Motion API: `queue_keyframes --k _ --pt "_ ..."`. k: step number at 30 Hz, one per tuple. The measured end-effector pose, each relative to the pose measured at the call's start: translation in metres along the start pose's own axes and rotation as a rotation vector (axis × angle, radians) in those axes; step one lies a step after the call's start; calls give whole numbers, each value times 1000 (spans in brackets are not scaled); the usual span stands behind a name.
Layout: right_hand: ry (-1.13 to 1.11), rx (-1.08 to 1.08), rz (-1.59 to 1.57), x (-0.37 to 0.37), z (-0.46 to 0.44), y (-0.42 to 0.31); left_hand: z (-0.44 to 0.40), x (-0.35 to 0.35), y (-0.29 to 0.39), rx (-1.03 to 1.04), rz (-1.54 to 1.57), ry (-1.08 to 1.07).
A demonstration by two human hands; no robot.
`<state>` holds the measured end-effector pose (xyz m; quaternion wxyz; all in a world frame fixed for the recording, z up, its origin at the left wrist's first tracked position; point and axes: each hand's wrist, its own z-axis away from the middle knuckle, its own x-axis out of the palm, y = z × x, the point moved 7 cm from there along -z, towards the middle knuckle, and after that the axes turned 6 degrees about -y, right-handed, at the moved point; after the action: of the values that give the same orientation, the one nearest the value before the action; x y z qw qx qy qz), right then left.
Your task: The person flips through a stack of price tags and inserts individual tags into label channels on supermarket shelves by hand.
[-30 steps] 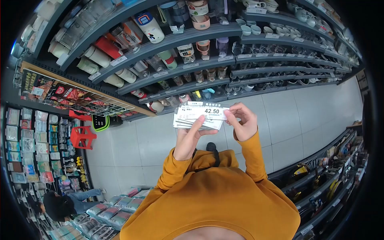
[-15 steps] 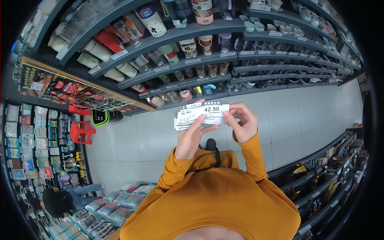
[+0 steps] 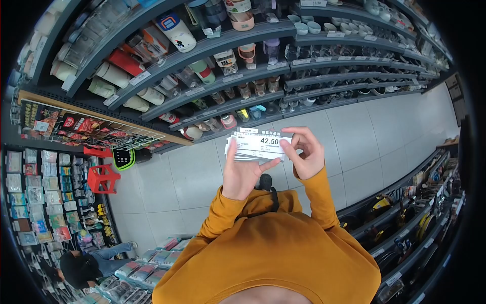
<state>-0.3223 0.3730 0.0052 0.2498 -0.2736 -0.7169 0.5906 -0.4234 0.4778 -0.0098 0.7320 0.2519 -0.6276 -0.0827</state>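
A stack of white price labels (image 3: 259, 144) with dark top edges is held up in front of my body, the uppermost printed 42.50. My left hand (image 3: 240, 173) is closed around the stack's left and lower side, with the thumb lying over the front. At the right edge, my right hand (image 3: 308, 155) pinches the labels between thumb and fingers. Several lower labels peek out at the left and bottom, slightly fanned. The fingers behind the stack are hidden.
Shelves of cups and bottles (image 3: 175, 33) curve across the front. A red stool (image 3: 103, 178) and a green-rimmed black basket (image 3: 124, 158) stand on the tiled floor (image 3: 197, 177) at left. Another person (image 3: 81, 268) is at lower left. Racks (image 3: 405, 228) line the right.
The top label now covers more of the stack, and the labels lie more evenly together. My left thumb has shifted left. The shelves have slid left in view as my head turned slightly.
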Motion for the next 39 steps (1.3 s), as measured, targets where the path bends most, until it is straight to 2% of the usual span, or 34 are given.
queue_keyframes --k 2,5,11,20,39 --pt "-4 -6 9 1 0 -2 -2 11 8 33 137 -68" --pt "-26 -16 17 5 -2 -2 0 11 9 24 216 -25" --pt "-81 -20 18 19 -3 -2 4 2 12 44 131 -111" --pt "-114 -21 15 30 1 -2 12 -2 18 107 177 -36" --pt "-98 42 -52 34 17 -2 26 -10 16 118 238 -52"
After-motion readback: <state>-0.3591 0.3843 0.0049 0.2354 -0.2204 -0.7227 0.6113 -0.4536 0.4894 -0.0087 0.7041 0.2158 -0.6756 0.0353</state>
